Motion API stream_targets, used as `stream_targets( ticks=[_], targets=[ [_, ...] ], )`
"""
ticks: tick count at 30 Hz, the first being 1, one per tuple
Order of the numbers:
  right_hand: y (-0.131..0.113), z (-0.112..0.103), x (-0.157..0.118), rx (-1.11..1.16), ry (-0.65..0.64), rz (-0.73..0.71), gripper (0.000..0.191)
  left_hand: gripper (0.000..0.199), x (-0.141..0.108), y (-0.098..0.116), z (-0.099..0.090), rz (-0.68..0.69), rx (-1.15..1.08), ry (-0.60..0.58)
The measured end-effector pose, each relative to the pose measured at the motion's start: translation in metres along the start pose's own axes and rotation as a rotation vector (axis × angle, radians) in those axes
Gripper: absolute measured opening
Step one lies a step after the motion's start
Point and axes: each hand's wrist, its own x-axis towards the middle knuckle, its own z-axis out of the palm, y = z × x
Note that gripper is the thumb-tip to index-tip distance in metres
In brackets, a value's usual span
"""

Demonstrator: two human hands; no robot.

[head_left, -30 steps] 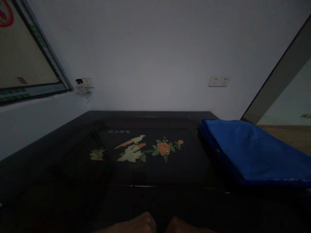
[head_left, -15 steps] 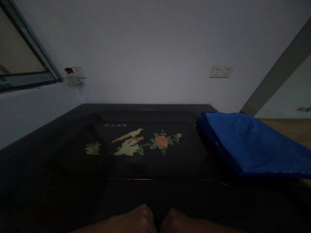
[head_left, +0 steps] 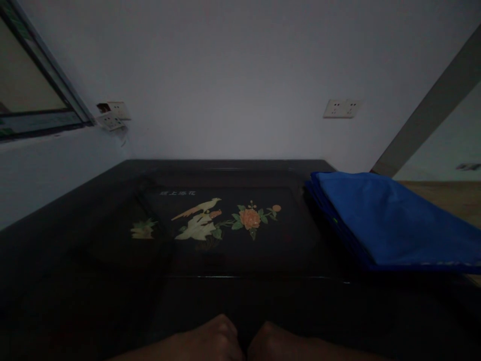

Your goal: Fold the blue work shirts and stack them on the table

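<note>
Low in the head view, my left hand (head_left: 218,337) is closed in a fist, knuckles upward, over the front part of a dark glossy table (head_left: 240,301). Beside it my right hand (head_left: 270,342) makes a fist too, and only a narrow gap parts the two. No object shows in either hand, though the frame's lower edge cuts off their undersides. Farther back on the table lies a folded blue cloth (head_left: 398,220), stacked in layers, to the right of both hands and apart from them.
A bird-and-flower picture (head_left: 210,220) with pale characters decorates the tabletop. Behind stands a plain wall (head_left: 233,90) with a socket plate (head_left: 340,109) at right. More sockets (head_left: 114,116), one hanging loose, are near the window (head_left: 37,80) on the left. The light is dim.
The whole view has shifted very slightly. Both fists stay side by side at the bottom, and the blue cloth lies as before.
</note>
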Motion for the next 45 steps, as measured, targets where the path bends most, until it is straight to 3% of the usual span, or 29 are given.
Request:
stream_targets(
  ticks=[4,8,18,28,36,41,43,45],
  targets=[
    [-0.014,-0.015,-0.007,0.044,0.065,-0.108,0.045,0.047,0.001,0.002,-0.003,0.002,0.024,0.012],
    [-0.023,-0.022,-0.01,0.047,0.097,-0.114,0.044,0.044,0.001,0.005,-0.005,0.001,0.045,0.02],
    [-0.001,0.001,-0.002,-0.046,0.043,-0.032,0.044,0.045,0.002,0.003,-0.003,0.004,0.085,0.002],
    [-0.006,-0.003,-0.002,-0.083,-0.014,0.011,0.04,0.046,0.001,0.004,-0.003,0.01,0.08,0.041],
    [-0.028,-0.026,-0.006,0.095,0.074,-0.066,0.034,0.044,0.002,0.004,-0.004,0.007,0.056,0.033],
    [-0.06,-0.05,-0.033,0.231,0.149,0.08,0.017,0.036,0.004,0.01,-0.01,-0.071,0.082,0.065],
    [-0.075,-0.054,-0.058,0.305,0.185,0.221,0.011,0.03,0.004,0.013,-0.011,-0.111,0.069,0.065],
    [-0.089,-0.05,-0.091,0.388,0.289,0.416,0.019,0.026,0.004,0.015,-0.011,-0.113,0.07,0.079]
  ],
)
